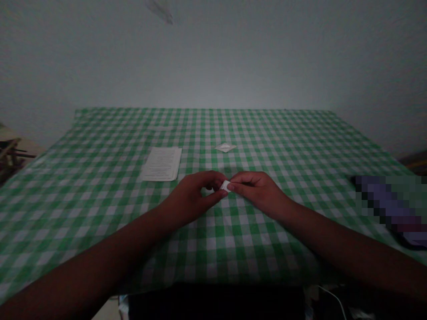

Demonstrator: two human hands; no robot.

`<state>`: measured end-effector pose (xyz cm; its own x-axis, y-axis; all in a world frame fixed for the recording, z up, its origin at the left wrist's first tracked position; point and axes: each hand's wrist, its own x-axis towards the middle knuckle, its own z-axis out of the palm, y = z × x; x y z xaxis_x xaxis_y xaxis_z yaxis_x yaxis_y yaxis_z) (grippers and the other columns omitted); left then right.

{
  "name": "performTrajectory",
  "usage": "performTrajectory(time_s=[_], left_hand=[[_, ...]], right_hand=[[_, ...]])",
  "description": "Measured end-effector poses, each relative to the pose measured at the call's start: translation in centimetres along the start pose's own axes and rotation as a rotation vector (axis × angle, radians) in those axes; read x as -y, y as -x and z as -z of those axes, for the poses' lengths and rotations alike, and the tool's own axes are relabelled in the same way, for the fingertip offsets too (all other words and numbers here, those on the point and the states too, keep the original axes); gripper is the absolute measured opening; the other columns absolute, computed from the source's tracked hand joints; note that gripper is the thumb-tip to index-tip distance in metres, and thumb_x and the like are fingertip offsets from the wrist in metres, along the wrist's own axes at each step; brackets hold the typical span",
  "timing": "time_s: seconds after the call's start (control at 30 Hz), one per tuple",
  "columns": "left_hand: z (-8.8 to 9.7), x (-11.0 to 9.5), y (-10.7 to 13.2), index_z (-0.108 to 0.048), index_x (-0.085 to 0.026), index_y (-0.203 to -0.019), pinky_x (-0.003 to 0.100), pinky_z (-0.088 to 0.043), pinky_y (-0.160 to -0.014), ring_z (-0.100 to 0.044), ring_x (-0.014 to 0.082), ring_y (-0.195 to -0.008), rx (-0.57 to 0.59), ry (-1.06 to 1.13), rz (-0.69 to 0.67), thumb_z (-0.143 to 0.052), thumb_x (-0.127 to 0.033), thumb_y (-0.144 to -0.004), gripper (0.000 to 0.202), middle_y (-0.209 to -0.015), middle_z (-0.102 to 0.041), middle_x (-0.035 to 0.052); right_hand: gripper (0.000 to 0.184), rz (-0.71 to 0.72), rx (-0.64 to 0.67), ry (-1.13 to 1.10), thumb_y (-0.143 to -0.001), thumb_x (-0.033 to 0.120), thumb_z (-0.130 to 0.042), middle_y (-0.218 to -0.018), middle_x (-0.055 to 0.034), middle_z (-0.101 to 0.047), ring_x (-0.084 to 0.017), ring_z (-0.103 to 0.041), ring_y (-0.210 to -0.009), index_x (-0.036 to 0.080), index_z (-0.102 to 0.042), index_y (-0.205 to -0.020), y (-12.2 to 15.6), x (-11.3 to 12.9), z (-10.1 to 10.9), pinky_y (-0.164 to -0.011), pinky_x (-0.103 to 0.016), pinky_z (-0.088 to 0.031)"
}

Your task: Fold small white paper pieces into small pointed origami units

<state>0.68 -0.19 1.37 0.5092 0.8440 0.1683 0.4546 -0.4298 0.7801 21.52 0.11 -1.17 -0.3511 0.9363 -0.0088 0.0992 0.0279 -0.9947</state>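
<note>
My left hand [192, 198] and my right hand [258, 193] meet above the middle of the table. Between their fingertips is a small white piece [225, 186], perhaps folded paper or a packet, mostly hidden by my fingers. Both hands pinch it from opposite sides. Farther out, a small flat white square packet [225, 147] lies on the cloth. A printed sheet of paper [161, 164] lies to the left of it, nearer my left hand.
A green-and-white gingham cloth [233, 249] covers the table, which stands against a plain wall [213, 58]. A pixelated dark object [390, 204] lies at the right. A white cable [332, 300] hangs below the near edge. Wooden furniture [10, 153] shows at far left.
</note>
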Motion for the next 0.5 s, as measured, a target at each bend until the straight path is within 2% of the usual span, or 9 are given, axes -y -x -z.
performTrajectory(time_s=[0.27, 0.5], left_hand=[[-0.23, -0.27, 0.2, -0.067, -0.021, -0.103, 0.028, -0.053, -0.077, -0.067, 0.0143, -0.082, -0.012, 0.013, 0.039, -0.061, -0.029, -0.09, 0.016, -0.091, -0.073, 0.0006], [-0.28, -0.54, 0.38, -0.068, -0.02, -0.101, 0.03, -0.053, -0.079, -0.069, 0.0154, -0.086, 0.006, 0.018, 0.056, -0.061, -0.027, -0.09, 0.015, -0.094, -0.074, 0.0013]], right_hand=[[0.025, -0.018, -0.027, 0.012, -0.079, 0.046, -0.072, -0.074, 0.0001, -0.065, -0.014, -0.057, -0.071, 0.021, -0.071, -0.076, 0.61, 0.6, -0.51, -0.066, -0.029, -0.047], [0.024, 0.0, -0.046, 0.009, -0.081, 0.043, -0.071, -0.071, 0.0012, -0.062, -0.013, -0.054, -0.069, 0.021, -0.068, -0.073, 0.9, 0.7, -0.81, -0.066, -0.029, -0.045]])
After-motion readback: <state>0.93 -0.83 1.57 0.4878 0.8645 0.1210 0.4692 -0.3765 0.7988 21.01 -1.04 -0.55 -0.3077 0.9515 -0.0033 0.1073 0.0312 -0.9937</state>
